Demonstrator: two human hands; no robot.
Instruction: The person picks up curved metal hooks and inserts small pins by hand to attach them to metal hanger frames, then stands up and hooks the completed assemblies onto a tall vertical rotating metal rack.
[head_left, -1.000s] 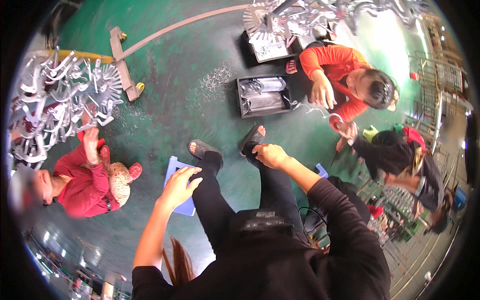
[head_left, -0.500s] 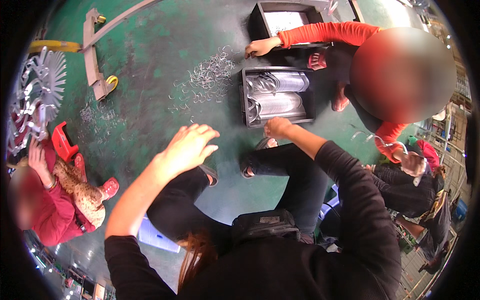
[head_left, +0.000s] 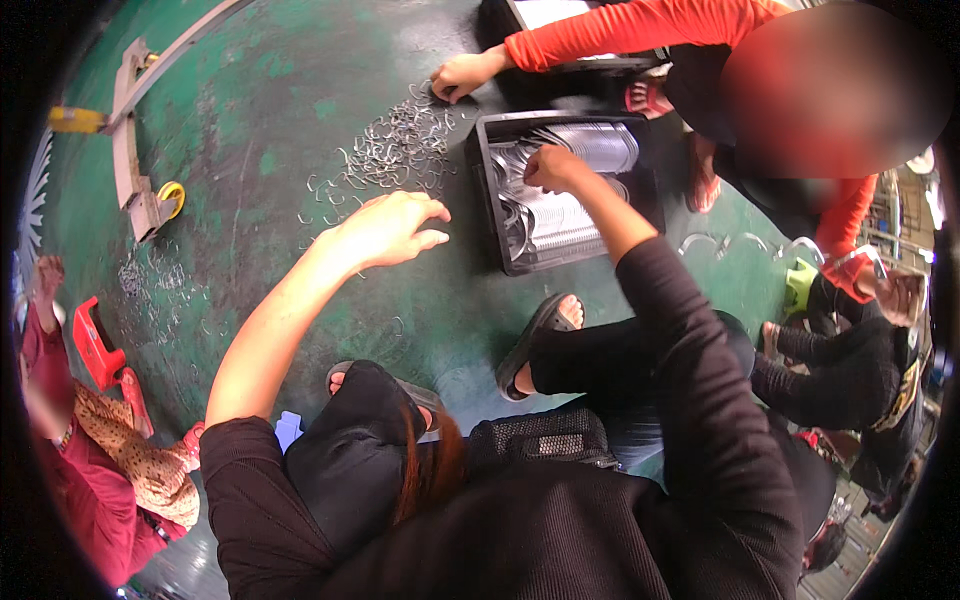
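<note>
My left hand point(head_left: 395, 228) is stretched out over the floor, thumb and fingers apart, with nothing in it. Just beyond it lies a loose pile of small curved metal hooks point(head_left: 398, 145). My right hand point(head_left: 556, 168) reaches over the black crate point(head_left: 556, 262), its fingers bent together at the curved metal strips. What those fingers pinch, if anything, is too small to make out. Shiny curved metal strips point(head_left: 590, 148) lie nested in two rows inside the crate.
Across from me a person in an orange sleeve point(head_left: 620, 35) has a hand point(head_left: 470, 75) at the pile's far edge and holds linked curved metal pieces point(head_left: 800, 248). Behind stands another black crate point(head_left: 495, 25). A wheeled metal frame point(head_left: 130, 150) and red stool point(head_left: 97, 345) are at left.
My right hand has moved forward from the crate's near edge to over the metal strips. My left hand has shifted slightly forward. The co-worker's hand has moved left to the hook pile. The view has shifted.
</note>
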